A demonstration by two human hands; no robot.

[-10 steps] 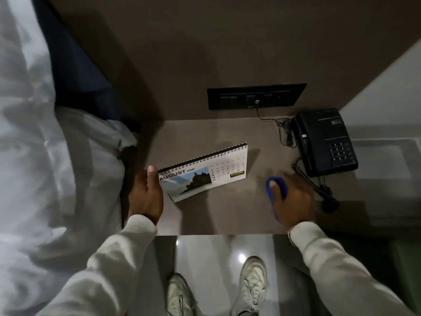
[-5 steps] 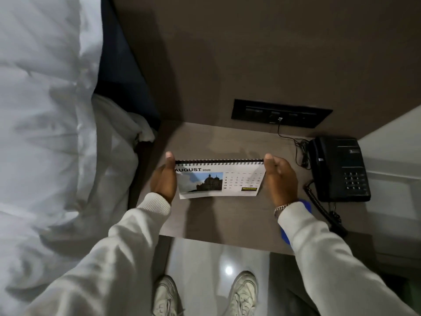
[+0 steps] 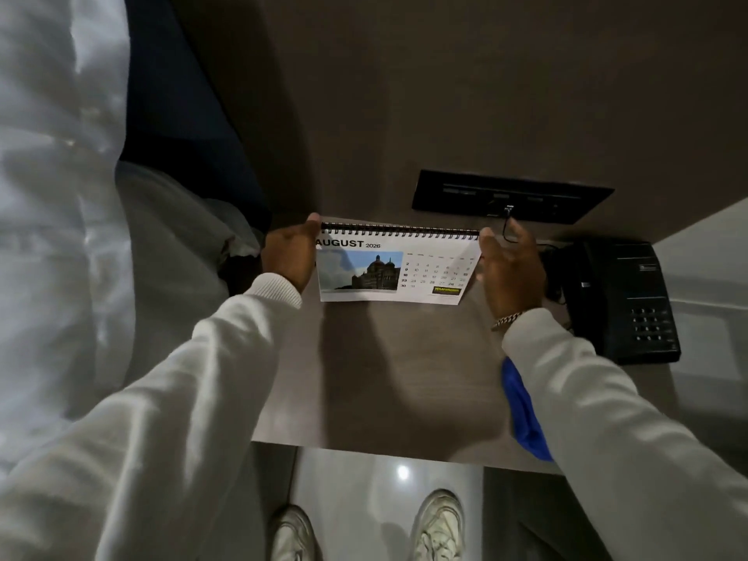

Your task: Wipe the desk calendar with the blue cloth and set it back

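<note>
The desk calendar (image 3: 398,269), a white spiral-bound page reading AUGUST with a building photo, is held over the back of the bedside table (image 3: 384,378). My left hand (image 3: 289,257) grips its left end and my right hand (image 3: 508,269) grips its right end. Whether its base touches the table I cannot tell. The blue cloth (image 3: 522,415) lies on the table near the front edge, partly hidden under my right sleeve, with no hand on it.
A black telephone (image 3: 623,301) sits at the table's right with its cord trailing behind my right hand. A black socket panel (image 3: 510,196) is on the wall behind. White bedding (image 3: 60,236) fills the left. My shoes (image 3: 437,524) stand on glossy floor below the table edge.
My right hand let go of the blue cloth and took the calendar's right end. Both hands then moved the calendar toward the back wall, squared to it.
</note>
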